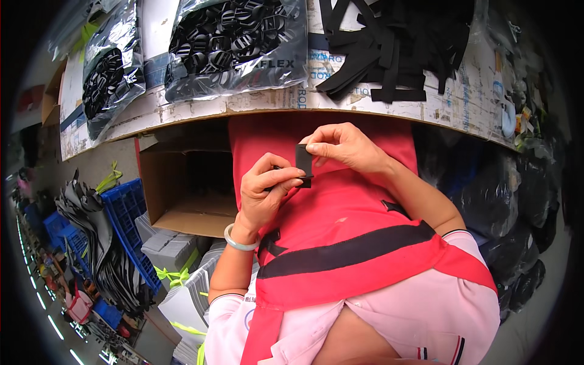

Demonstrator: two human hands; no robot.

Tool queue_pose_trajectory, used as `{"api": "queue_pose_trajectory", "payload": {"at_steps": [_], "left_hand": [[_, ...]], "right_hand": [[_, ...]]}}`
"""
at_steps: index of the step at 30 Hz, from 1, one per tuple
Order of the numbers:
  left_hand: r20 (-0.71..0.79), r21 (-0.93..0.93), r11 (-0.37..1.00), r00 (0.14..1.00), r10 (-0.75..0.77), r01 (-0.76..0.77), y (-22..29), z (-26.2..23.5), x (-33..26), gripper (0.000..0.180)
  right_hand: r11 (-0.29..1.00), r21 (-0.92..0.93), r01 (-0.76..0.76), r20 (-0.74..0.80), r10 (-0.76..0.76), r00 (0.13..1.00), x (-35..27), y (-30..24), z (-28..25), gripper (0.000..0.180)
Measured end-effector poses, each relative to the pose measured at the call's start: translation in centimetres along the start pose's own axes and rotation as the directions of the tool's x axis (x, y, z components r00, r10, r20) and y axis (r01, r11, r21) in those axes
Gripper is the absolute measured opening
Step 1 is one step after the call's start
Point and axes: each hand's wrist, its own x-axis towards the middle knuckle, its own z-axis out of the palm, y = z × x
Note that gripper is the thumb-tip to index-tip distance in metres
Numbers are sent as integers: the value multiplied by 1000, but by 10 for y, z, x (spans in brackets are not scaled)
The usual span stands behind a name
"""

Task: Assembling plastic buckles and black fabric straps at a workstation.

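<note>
Fingers of left hand and right hand pinch a black strip, both forearms angled inward.

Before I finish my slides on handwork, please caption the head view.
Left hand and right hand hold a short black strap before a red apron, near bagged black buckles.

On the table, left to right, lie two plastic bags of buckles, then webbing straps; below, a cardboard box sits left of the left hand
</note>
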Motion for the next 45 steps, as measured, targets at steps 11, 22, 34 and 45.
{"api": "queue_pose_trajectory", "payload": {"at_steps": [11,22,34,45], "left_hand": [[8,-7,997,997,-75,75,7,-9,-13,17],[-3,42,996,997,-73,73,6,-11,-20,17],[6,70,997,999,-40,39,10,-15,-29,12],[-581,-35,895,720,-380,444,24,-108,-108,35]], "right_hand": [[998,-3,60,-27,-60,998,5,5,16,10],[994,90,66,55,-72,996,7,7,15,19],[999,-2,51,75,-51,996,6,12,29,12],[970,-244,-10,148,48,988,14,27,31,16]]}}
